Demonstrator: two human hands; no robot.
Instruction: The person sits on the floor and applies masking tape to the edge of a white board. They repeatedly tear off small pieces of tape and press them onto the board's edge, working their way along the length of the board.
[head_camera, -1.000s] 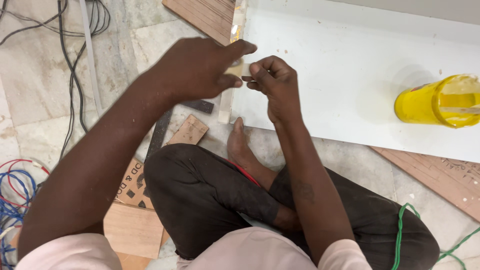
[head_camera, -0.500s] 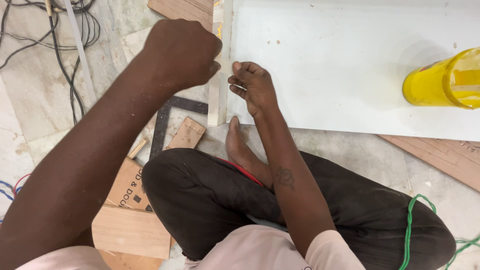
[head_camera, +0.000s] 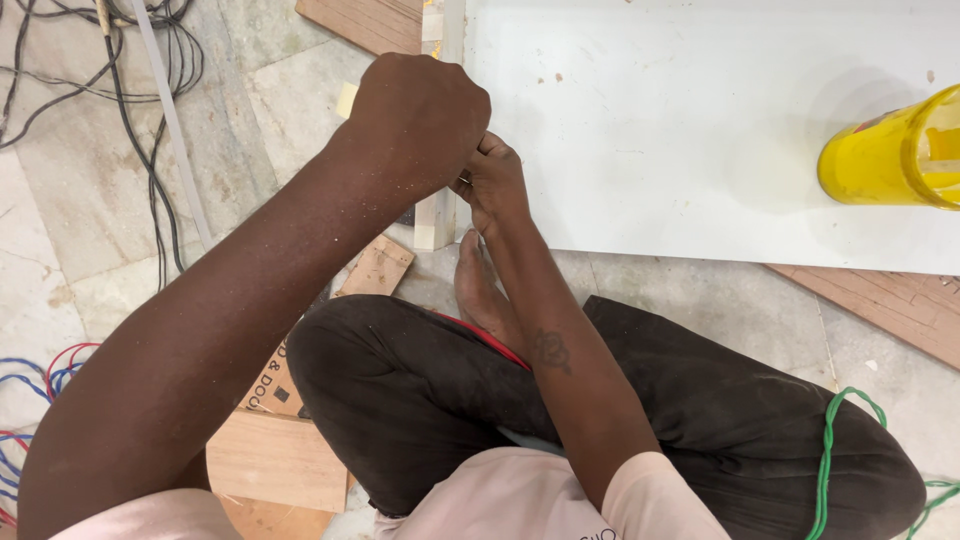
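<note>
My left hand (head_camera: 420, 125) is fisted, my right hand (head_camera: 492, 180) curled — both meet at the pale wooden strip (head_camera: 436, 225) along the smooth white board's (head_camera: 650, 130) left edge. Whether they pinch anything, I cannot tell.

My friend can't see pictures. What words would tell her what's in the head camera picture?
Seen from above, a person sitting cross-legged on a stone floor brings the left hand and right hand together at the near left corner of a white board, by a pale wooden strip. A yellow container stands on the board, with wood offcuts and cables around.
</note>
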